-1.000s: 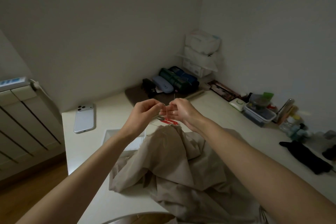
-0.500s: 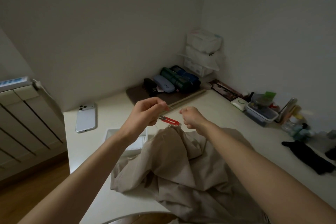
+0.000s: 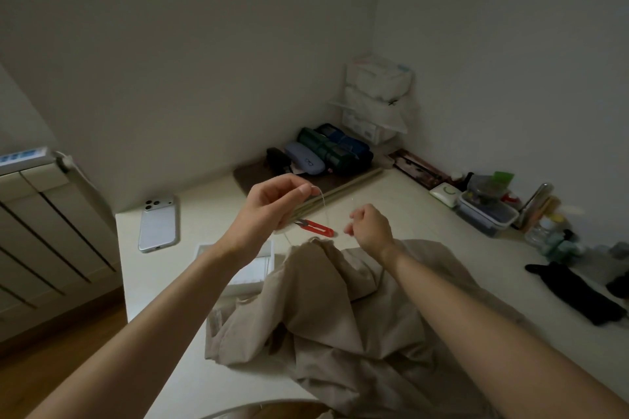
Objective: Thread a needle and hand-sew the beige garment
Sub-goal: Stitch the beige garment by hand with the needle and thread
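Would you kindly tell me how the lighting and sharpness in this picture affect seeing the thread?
Head view: dim, flat light, no glare; the wide-angle lens stretches the forearms; the thread pinched by the left hand is only a faint pale line; the right hand is soft, its grip unreadable.

The left forearm (image 3: 163,313) and right forearm (image 3: 476,313) are bare along all their visible length. The left hand (image 3: 272,204) and right hand (image 3: 371,226) are bare as well; the nails look short and plain, though the dim light leaves that uncertain.
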{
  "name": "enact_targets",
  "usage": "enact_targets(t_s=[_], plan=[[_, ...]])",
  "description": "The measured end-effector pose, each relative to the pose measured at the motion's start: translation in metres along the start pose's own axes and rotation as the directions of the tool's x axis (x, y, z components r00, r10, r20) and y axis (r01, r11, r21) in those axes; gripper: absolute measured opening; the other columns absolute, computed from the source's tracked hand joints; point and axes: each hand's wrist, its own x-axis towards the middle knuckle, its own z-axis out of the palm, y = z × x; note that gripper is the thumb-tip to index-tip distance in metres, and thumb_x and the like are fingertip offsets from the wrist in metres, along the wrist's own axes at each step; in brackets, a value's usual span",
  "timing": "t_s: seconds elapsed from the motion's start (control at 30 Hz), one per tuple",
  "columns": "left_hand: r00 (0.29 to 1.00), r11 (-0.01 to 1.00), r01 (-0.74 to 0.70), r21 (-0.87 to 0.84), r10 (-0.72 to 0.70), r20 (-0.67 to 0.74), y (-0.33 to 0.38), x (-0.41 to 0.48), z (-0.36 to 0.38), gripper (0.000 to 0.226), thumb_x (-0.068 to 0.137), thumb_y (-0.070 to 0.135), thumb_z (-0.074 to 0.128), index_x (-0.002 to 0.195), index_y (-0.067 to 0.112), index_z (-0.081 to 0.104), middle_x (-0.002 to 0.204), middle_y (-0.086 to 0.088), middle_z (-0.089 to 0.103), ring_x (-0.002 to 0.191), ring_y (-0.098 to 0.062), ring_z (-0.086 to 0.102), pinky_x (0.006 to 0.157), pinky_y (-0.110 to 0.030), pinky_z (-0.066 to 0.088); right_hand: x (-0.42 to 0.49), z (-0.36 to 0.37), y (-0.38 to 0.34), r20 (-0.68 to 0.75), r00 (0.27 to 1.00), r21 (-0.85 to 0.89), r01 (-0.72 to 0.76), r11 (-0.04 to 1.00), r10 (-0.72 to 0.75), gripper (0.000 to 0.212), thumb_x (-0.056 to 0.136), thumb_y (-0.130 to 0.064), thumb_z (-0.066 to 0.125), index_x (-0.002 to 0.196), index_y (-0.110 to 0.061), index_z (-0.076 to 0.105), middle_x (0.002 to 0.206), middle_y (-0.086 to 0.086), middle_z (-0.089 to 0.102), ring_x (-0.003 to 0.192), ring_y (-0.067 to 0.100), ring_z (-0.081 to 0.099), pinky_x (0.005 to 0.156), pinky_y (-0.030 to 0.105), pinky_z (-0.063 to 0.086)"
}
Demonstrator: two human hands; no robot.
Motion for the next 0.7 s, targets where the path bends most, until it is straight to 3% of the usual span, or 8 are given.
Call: enact_targets(t_s=[0.07, 0.13, 0.23, 0.33, 0.4, 0.5, 0.6, 0.7], plan=[[0.999, 0.997, 0.045, 0.063, -0.044, -0.007, -0.003, 0.002, 0.001, 0.018, 0.096, 0.006, 0.047, 0.096, -0.003, 0.062, 0.049, 0.018, 0.054, 0.044, 0.003, 0.047, 0.046, -0.005, 0.034, -0.006, -0.002, -0.018, 0.029, 0.998, 0.166, 0.055, 0.985, -0.061, 0.021, 0.103, -0.018, 0.032, 0.103, -0.008, 0.05, 0.095, 0.004, 0.067, 0.093, 0.022, 0.064, 0.073, 0.021, 0.05], [0.997, 0.99, 0.073, 0.122, -0.073, -0.005, -0.007, 0.002, 0.002, 0.018, 0.095, 0.006, 0.049, 0.095, -0.005, 0.063, 0.054, 0.015, 0.058, 0.045, 0.003, 0.049, 0.047, -0.005, 0.035, -0.014, -0.004, -0.038, 0.098, 0.989, 0.323, 0.07, 0.944, -0.107, 0.02, 0.103, -0.018, 0.032, 0.1, -0.009, 0.05, 0.082, -0.003, 0.066, 0.085, 0.024, 0.065, 0.084, 0.031, 0.053], [0.993, 0.982, 0.111, 0.151, -0.106, -0.042, -0.013, 0.003, 0.004, 0.017, 0.095, 0.006, 0.051, 0.093, -0.005, 0.064, 0.061, 0.007, 0.06, 0.046, 0.004, 0.051, 0.048, -0.005, 0.036, -0.028, -0.003, -0.058, 0.288, 0.945, 0.457, 0.005, 0.89, -0.153, 0.02, 0.104, -0.017, 0.032, 0.101, -0.008, 0.05, 0.073, -0.001, 0.058, 0.067, 0.008, 0.06, 0.067, 0.022, 0.053], [0.989, 0.963, 0.138, 0.229, -0.122, -0.085, -0.021, 0.005, 0.001, 0.016, 0.095, 0.012, 0.054, 0.09, 0.003, 0.066, 0.064, 0.002, 0.056, 0.046, 0.003, 0.046, 0.047, -0.007, 0.034, -0.03, 0.0, -0.061, 0.308, 0.941, 0.4, 0.007, 0.917, -0.141, 0.022, 0.103, -0.019, 0.034, 0.092, -0.016, 0.052, 0.063, -0.006, 0.043, 0.051, 0.004, 0.043, 0.047, 0.017, 0.038], [0.984, 0.947, 0.173, 0.271, -0.158, -0.079, -0.031, 0.007, -0.006, 0.016, 0.095, 0.016, 0.054, 0.088, 0.009, 0.066, 0.067, -0.005, 0.056, 0.049, 0.0, 0.041, 0.048, -0.009, 0.032, -0.022, 0.0, -0.058, 0.238, 0.966, 0.342, 0.017, 0.94, -0.104, 0.022, 0.103, -0.02, 0.033, 0.093, -0.017, 0.053, 0.067, -0.006, 0.042, 0.055, 0.006, 0.04, 0.049, 0.018, 0.032], [0.982, 0.919, 0.185, 0.347, -0.158, -0.104, -0.047, 0.01, -0.015, 0.011, 0.095, 0.02, 0.055, 0.089, 0.017, 0.064, 0.084, -0.021, 0.06, 0.067, -0.014, 0.049, 0.058, -0.018, 0.038, -0.006, 0.0, -0.05, 0.132, 0.99, 0.243, 0.016, 0.97, -0.049, 0.023, 0.102, -0.02, 0.03, 0.099, -0.015, 0.053, 0.072, -0.006, 0.043, 0.059, 0.007, 0.038, 0.051, 0.02, 0.028], [0.968, 0.876, 0.205, 0.436, -0.115, -0.224, -0.064, 0.009, -0.02, 0.008, 0.093, 0.024, 0.058, 0.098, 0.017, 0.056, 0.104, -0.013, 0.059, 0.094, -0.016, 0.057, 0.079, -0.022, 0.046, 0.003, -0.003, -0.046, 0.039, 0.999, 0.16, 0.03, 0.987, -0.036, 0.025, 0.103, -0.018, 0.027, 0.102, -0.014, 0.053, 0.076, -0.004, 0.047, 0.061, 0.008, 0.042, 0.051, 0.021, 0.03], [0.927, 0.815, 0.373, 0.444, -0.306, -0.216, -0.077, 0.001, -0.022, 0.033, 0.09, 0.039, 0.059, 0.106, 0.013, 0.048, 0.103, -0.005, 0.057, 0.097, -0.019, 0.056, 0.078, -0.026, 0.046, 0.011, -0.003, -0.042, 0.001, 0.999, 0.106, 0.04, 0.994, -0.041, 0.029, 0.103, -0.017, 0.027, 0.108, -0.01, 0.055, 0.082, -0.003, 0.05, 0.063, 0.006, 0.043, 0.052, 0.021, 0.032]])
